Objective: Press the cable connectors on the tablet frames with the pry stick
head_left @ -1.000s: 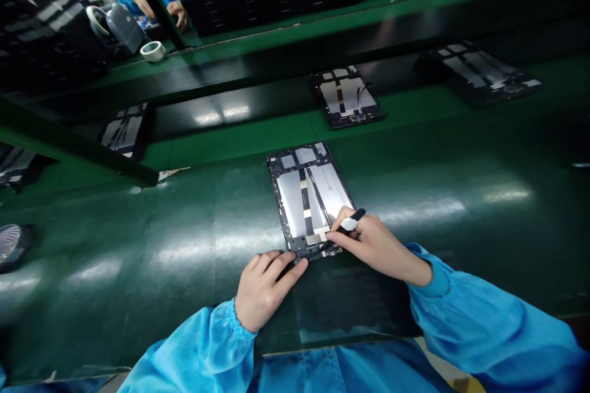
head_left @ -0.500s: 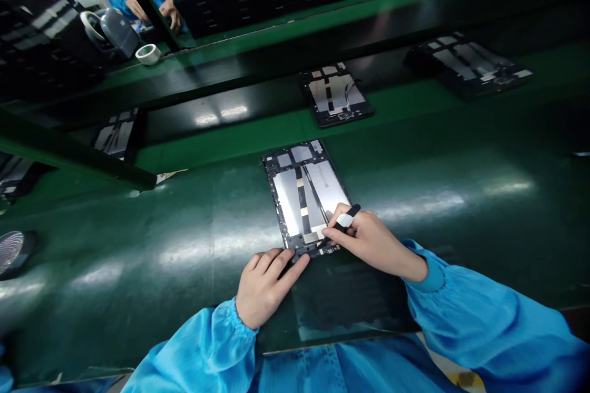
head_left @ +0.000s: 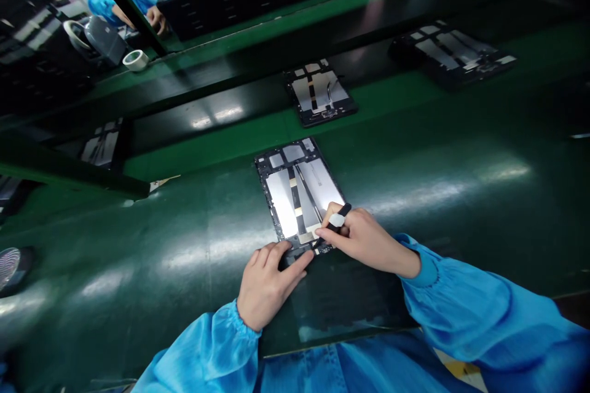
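Observation:
An opened tablet [head_left: 310, 179] lies on the green bench in front of me, its silver inner plates, dark ribbon cable and black frame exposed. My left hand [head_left: 267, 279] rests at its near edge, the thumb stretched away from the fingers and touching the lower strip. Pinched in my right hand [head_left: 364, 238] are slim black tweezers [head_left: 346, 209] with a white wrap around the shaft. Their point reaches down to the near end of the tablet, close to my left thumb. What lies exactly under the tip is too small to make out.
Beyond the bench edge, another opened tablet [head_left: 319, 95] and a further one [head_left: 456, 52] lie on the line. A green post [head_left: 92, 175] juts in from the left. A tape roll [head_left: 135, 60] sits near a co-worker's hands [head_left: 155, 19]. At far left is a round object [head_left: 15, 270].
My left thumb has slid rightward along the tablet's near strip, closer to the tweezers' tip. The right hand keeps its grip on the tweezers. The whole view has shifted slightly.

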A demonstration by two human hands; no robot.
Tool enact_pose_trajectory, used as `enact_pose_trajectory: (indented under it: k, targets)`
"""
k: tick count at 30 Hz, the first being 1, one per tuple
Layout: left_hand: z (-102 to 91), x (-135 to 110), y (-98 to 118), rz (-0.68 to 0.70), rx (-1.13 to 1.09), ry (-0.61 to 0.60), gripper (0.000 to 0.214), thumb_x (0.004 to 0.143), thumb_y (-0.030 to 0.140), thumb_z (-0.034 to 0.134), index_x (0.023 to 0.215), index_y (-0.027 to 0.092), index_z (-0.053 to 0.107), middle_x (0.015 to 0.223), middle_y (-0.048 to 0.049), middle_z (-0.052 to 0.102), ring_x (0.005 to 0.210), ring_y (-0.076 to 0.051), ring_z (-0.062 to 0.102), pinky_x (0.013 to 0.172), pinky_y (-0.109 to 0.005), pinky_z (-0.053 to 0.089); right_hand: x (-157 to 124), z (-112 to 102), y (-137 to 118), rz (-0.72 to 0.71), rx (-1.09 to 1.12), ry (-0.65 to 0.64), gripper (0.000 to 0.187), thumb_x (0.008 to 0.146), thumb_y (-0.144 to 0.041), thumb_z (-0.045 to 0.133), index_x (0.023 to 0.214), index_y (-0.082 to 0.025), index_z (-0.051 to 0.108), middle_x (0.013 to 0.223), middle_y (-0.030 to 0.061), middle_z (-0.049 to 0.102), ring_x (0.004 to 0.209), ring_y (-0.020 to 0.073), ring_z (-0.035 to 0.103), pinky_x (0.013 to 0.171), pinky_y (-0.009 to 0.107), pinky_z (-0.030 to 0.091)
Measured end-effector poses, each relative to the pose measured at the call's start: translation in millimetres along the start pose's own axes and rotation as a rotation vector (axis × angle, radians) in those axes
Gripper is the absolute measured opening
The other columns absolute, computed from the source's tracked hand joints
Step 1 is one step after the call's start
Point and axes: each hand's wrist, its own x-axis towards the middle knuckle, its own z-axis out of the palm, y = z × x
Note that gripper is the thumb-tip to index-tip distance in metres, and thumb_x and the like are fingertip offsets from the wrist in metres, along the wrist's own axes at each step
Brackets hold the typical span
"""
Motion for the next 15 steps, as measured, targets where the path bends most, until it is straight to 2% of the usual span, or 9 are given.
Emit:
enact_pose_trajectory:
  k: [2, 4, 7, 9, 10, 12, 15]
  targets:
    - [-0.7, 2, -2, 0.005, -0.019, -0.022, 0.029, 0.098, 0.03, 0.053, 0.125, 0.03, 0.062, 0.112, -0.0096, 0.061, 0.094, -0.024, 0.058, 0.075, -0.036, 0.051, -2, 0, 4, -0.007, 0.01, 0.017, 0.018, 0.089, -0.028, 0.059, 0.074, -0.02, 0.056, 0.054, -0.0051, 0.056, 0.043, 0.0117, 0.051, 0.046, 0.024, 0.033]
    - [-0.8, 0, -8, 0.038, -0.085, -0.025, 0.03, 0.098, 0.024, 0.051, 0.126, 0.027, 0.061, 0.118, -0.0095, 0.061, 0.098, -0.023, 0.058, 0.079, -0.035, 0.051, -3, 0, 10, -0.041, 0.052, 0.095, 0.018, 0.089, -0.029, 0.06, 0.073, -0.021, 0.057, 0.057, -0.0039, 0.057, 0.046, 0.0128, 0.053, 0.047, 0.025, 0.037]
    - [-0.9, -8, -19, 0.076, -0.197, -0.013, 0.029, 0.099, 0.016, 0.048, 0.124, 0.021, 0.062, 0.13, -0.0096, 0.059, 0.111, -0.022, 0.055, 0.09, -0.034, 0.049, -1, 1, 23, -0.079, 0.172, 0.434, 0.018, 0.087, -0.031, 0.064, 0.073, -0.021, 0.058, 0.069, -0.0002, 0.061, 0.065, 0.0173, 0.063, 0.064, 0.029, 0.048]
    - [-1.3, -10, -19, 0.07, -0.207, 0.01, 0.026, 0.099, 0.018, 0.05, 0.122, 0.02, 0.063, 0.13, -0.0091, 0.06, 0.112, -0.022, 0.055, 0.09, -0.034, 0.048, 4, 4, 31, -0.023, 0.33, 0.597, 0.022, 0.086, -0.037, 0.066, 0.073, -0.022, 0.056, 0.071, -0.0001, 0.063, 0.072, 0.0189, 0.066, 0.073, 0.032, 0.051]
    - [-1.4, -10, -17, 0.072, -0.196, 0.039, 0.024, 0.098, 0.021, 0.052, 0.12, 0.02, 0.064, 0.126, -0.0087, 0.062, 0.11, -0.022, 0.055, 0.088, -0.034, 0.047, 7, 7, 33, 0.027, 0.437, 0.603, 0.025, 0.085, -0.041, 0.067, 0.074, -0.022, 0.055, 0.069, -0.001, 0.064, 0.07, 0.0189, 0.066, 0.073, 0.033, 0.053]
    - [-0.7, -7, -10, 0.104, -0.152, 0.089, 0.023, 0.098, 0.028, 0.056, 0.117, 0.018, 0.064, 0.117, -0.0078, 0.067, 0.105, -0.022, 0.057, 0.086, -0.034, 0.046, 13, 14, 34, 0.107, 0.633, 0.5, 0.029, 0.084, -0.048, 0.068, 0.077, -0.023, 0.055, 0.067, -0.002, 0.065, 0.067, 0.019, 0.067, 0.068, 0.032, 0.054]
    - [5.5, 5, -8, 0.136, -0.012, 0.065, 0.029, 0.099, 0.033, 0.053, 0.121, 0.017, 0.063, 0.104, -0.0068, 0.069, 0.092, -0.019, 0.06, 0.077, -0.032, 0.044, 22, 26, 29, 0.078, 0.684, 0.339, 0.031, 0.085, -0.052, 0.065, 0.082, -0.021, 0.064, 0.078, 0.0021, 0.072, 0.078, 0.0208, 0.07, 0.075, 0.034, 0.055]
